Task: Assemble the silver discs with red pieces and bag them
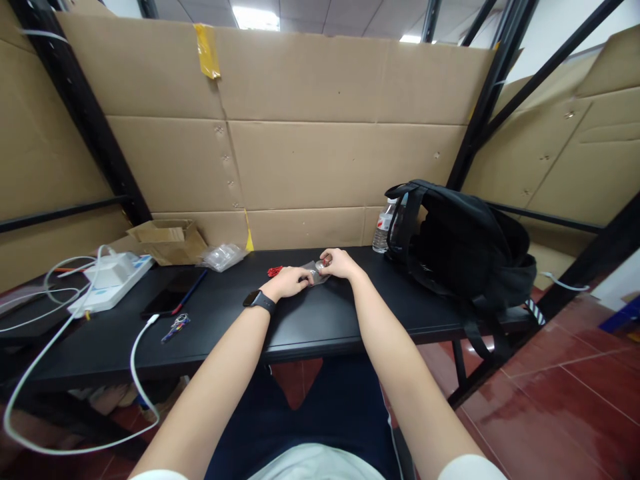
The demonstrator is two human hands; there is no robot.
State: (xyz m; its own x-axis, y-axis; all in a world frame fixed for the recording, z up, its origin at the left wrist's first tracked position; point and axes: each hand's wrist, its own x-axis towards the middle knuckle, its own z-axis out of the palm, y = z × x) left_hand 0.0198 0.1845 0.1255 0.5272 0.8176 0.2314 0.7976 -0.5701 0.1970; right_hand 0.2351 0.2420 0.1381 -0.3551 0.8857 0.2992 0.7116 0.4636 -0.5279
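Note:
Near the back of the black table [310,327], a small clear plastic bag [315,272] lies between my hands. My left hand [287,283], with a dark watch on its wrist, holds the bag's left side between bent fingers. At the upper right of the bag, my right hand [341,264] has its fingers pinched together on it. What is inside the bag is too small to make out. A bundle of red cord [275,271] lies just behind my left hand.
To the right are a black backpack [465,247] and a water bottle [383,228]. Leftward are a phone [173,292], a power strip [113,287], a white cable [134,353], an open cardboard box [170,241], crumpled plastic [224,257] and a small colourful bundle [176,327]. Cardboard walls surround the table.

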